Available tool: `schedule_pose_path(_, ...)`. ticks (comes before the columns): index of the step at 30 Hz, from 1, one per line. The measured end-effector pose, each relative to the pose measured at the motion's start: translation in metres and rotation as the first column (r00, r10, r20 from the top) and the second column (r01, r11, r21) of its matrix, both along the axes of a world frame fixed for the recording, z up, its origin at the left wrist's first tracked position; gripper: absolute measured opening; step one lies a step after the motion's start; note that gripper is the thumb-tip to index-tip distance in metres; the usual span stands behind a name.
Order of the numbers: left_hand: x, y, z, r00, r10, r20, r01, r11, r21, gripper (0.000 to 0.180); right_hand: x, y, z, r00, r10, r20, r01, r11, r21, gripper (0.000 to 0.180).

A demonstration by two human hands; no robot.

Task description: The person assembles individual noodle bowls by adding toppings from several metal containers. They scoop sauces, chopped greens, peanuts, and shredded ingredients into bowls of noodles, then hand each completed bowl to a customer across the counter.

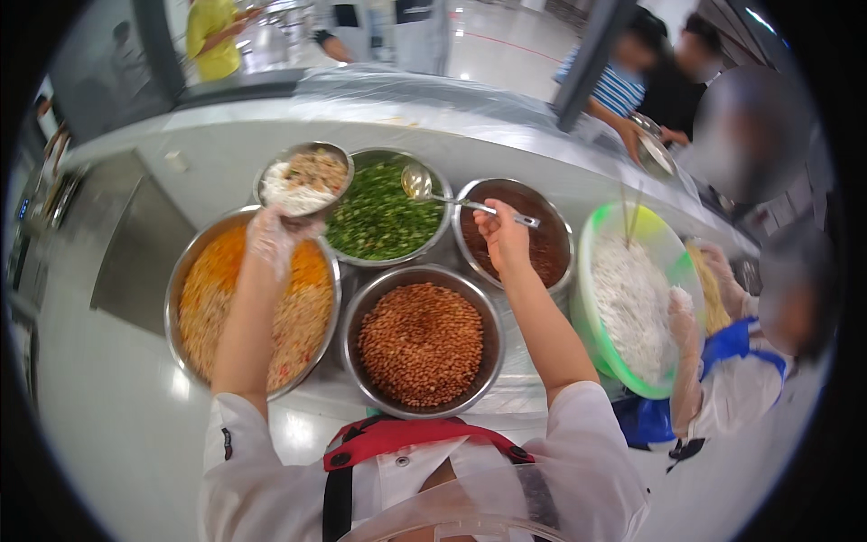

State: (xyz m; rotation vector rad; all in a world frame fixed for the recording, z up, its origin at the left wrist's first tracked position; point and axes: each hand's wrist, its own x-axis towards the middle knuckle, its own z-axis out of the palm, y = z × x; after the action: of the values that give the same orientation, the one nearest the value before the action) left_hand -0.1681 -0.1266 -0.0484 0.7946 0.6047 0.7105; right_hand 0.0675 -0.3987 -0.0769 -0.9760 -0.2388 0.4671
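Observation:
My left hand [274, 238], in a clear plastic glove, grips a small metal bowl [316, 210] by its near side. White noodles [293, 194] and a pale chopped topping [318, 166] lie in it. The handle of a metal serving spoon [462, 201] is held in my right hand [506, 237], above the basin of dark red-brown food [547, 244]. The spoon's head hangs over chopped green onions [384, 217] in another metal basin; whether it carries anything is unclear. Below my hands stand a basin of peanuts [421, 343] and one of orange and pale chopped food [302, 330].
At right, a green-tinted tub [587, 271] holds white noodles and upright chopsticks [630, 215]. A co-worker's gloved hand [684, 316] reaches to its rim. Beyond the plastic-covered ledge [379, 90], people stand, one with a bowl [657, 155]. A grey post [591, 68] rises there.

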Motion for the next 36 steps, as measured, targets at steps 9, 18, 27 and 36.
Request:
schedule_pose_path(9,0.145,0.140,0.029,0.986,-0.146,0.079,0.153,0.984,-0.091,0.056,0.085,-0.136,-0.097,0.944,-0.304,0.132,0.331,0.851,-0.407,0.015)
schedule_pose_path(18,0.174,0.136,0.064,0.974,-0.226,0.006,0.219,0.953,0.209,0.041,0.104,-0.122,-0.138,0.917,-0.137,0.374,0.333,0.779,-0.531,0.022)
schedule_pose_path(27,0.171,0.207,0.047,0.970,-0.042,0.240,0.082,0.984,-0.159,0.094,0.099,-0.061,-0.167,0.627,0.232,0.744,0.425,0.698,-0.576,0.015)
schedule_pose_path(36,0.255,0.094,-0.014,0.910,-0.408,0.072,0.405,0.913,0.053,0.085,0.087,-0.093,-0.141,0.914,0.125,0.387,0.168,0.752,-0.638,0.021)
